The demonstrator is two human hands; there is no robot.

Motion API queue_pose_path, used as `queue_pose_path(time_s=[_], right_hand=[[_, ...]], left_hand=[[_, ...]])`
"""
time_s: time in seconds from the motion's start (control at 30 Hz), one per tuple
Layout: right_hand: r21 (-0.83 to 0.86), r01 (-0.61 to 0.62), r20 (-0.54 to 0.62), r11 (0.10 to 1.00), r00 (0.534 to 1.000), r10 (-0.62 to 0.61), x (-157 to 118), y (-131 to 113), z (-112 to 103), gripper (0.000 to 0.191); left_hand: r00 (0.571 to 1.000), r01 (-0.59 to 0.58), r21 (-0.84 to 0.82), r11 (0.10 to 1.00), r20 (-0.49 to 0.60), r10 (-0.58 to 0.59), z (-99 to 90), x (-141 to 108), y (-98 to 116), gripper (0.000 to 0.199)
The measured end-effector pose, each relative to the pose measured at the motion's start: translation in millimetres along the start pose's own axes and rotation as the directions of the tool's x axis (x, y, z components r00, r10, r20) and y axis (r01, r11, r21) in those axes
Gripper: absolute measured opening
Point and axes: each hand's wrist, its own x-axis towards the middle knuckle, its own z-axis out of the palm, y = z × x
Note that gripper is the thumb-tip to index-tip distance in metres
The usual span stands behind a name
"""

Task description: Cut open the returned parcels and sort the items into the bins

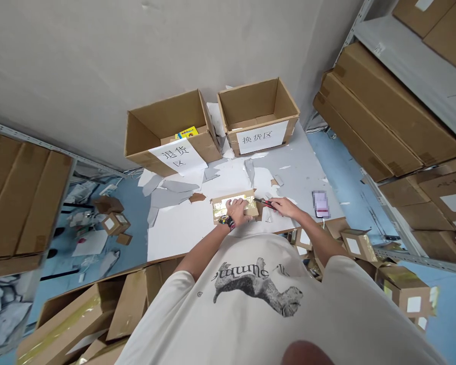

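A small cardboard parcel [217, 212] with shiny yellowish tape and a white label lies on the white tabletop in front of me. My left hand [238, 212], wearing a dark patterned wristwatch [226, 221], rests on top of it with the fingers laid over the label. In my right hand [285, 208] is a utility knife [265, 203] with a red and black handle, its tip at the parcel's right end. Whether the blade is touching the cardboard is too small to tell.
Two open cartons with paper signs, the left one [137, 147] and the right one [231, 142], stand behind; a yellow box [187, 133] is inside the left. Torn paper scraps [177, 196] litter the table [175, 233]. A phone [320, 204] lies right. Boxes crowd shelves and floor.
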Motion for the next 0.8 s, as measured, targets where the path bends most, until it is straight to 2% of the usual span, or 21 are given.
queue_pose_path(time_s=[0.13,0.23,0.33,0.4,0.5,0.67,0.8], right_hand=[[-0.171,0.035,0.072,0.985,0.997,-0.023,14.2,-18.7,-13.0,0.043],[-0.223,0.097,0.132,0.970,0.989,-0.069,25.7,-32.7,-17.2,0.042],[-0.166,0.076,0.242,0.983,0.970,-0.034,32.8,-38.1,-21.8,0.043],[-0.096,0.000,0.306,0.995,0.951,0.029,33.0,-35.3,-25.9,0.043],[-0.013,-0.100,0.341,0.995,0.935,0.099,27.1,-26.1,-31.1,0.042],[0.083,-0.123,0.370,0.989,0.925,0.084,11.6,-16.6,-31.8,0.047],[0.083,-0.149,0.448,0.985,0.889,0.097,-0.7,-18.6,-28.1,0.043]], left_hand=[[0.999,0.001,-0.009,1.000,-0.044,-0.002,2.6,-7.6,-0.1,0.059],[0.999,-0.002,-0.001,1.000,-0.052,0.002,2.1,-8.3,-0.3,0.058],[0.998,0.001,-0.006,1.000,-0.061,-0.002,0.8,-7.5,0.4,0.059],[0.997,0.011,-0.023,1.000,-0.075,-0.012,0.7,-7.5,0.9,0.060],[0.995,0.009,-0.048,0.999,-0.098,-0.014,1.9,-8.0,0.8,0.058],[0.993,-0.017,-0.075,0.997,-0.120,0.008,4.2,-9.5,-3.3,0.056],[0.991,-0.051,-0.081,0.995,-0.124,0.040,3.5,-8.7,-5.2,0.053]])
